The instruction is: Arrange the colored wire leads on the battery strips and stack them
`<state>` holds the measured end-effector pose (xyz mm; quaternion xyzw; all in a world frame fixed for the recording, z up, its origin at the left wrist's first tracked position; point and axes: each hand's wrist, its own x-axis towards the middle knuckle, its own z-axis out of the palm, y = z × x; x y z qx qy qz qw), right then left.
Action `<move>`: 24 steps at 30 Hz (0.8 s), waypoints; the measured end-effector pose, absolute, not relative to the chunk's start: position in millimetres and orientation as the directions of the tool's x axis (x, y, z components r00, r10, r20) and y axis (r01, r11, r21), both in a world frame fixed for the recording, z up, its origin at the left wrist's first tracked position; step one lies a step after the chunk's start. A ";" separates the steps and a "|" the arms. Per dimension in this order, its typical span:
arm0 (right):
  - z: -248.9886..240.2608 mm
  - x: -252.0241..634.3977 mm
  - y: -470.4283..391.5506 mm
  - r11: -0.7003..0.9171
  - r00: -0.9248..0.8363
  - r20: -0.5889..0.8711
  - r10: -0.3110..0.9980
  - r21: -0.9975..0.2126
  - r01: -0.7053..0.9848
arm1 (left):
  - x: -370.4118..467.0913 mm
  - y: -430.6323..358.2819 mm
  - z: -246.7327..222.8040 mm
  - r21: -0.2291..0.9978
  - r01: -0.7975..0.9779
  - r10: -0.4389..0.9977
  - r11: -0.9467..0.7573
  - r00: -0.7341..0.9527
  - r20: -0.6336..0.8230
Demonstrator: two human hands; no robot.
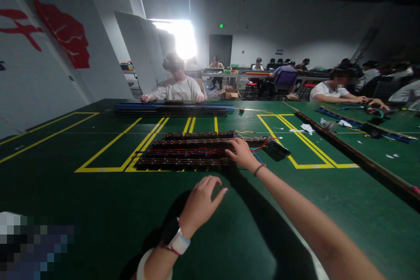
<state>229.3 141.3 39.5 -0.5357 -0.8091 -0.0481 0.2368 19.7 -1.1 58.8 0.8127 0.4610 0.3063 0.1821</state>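
Observation:
Several long dark strips (183, 162) lie side by side on the green table, with red and blue wires (197, 152) running along them. My right hand (243, 154) reaches over their right end, fingers apart and thumb low. Whether its fingertips touch the strips, I cannot tell. Just past that hand, a flat black piece (277, 149) lies beside loose red and blue wire ends. Closer to me, my left hand (202, 201) hovers above bare tabletop, its fingers curved and apart from the thumb, with nothing in it.
Yellow tape lines (101, 169) mark the green table (82, 210). Across it, a person (179, 85) has their hands by long blue and black bars (173, 109). A long dark bar (354, 153) and white scraps (307, 129) lie at the right, where another person (331, 92) handles wires.

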 end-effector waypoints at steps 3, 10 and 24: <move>54.5 231.9 182.9 0.386 -0.323 0.299 0.898 -0.184 0.904 | 0.3 31.1 59.6 0.463 0.712 0.847 -0.528 0.396 0.356; 48.7 215.0 251.2 0.426 -0.405 0.140 0.904 -0.190 0.885 | -40.1 102.5 32.8 0.236 0.859 0.876 -0.453 0.381 0.295; 33.0 203.2 290.4 0.500 -0.511 -0.034 0.859 -0.161 0.851 | -59.7 159.9 24.8 0.136 0.872 0.877 -0.469 0.443 0.184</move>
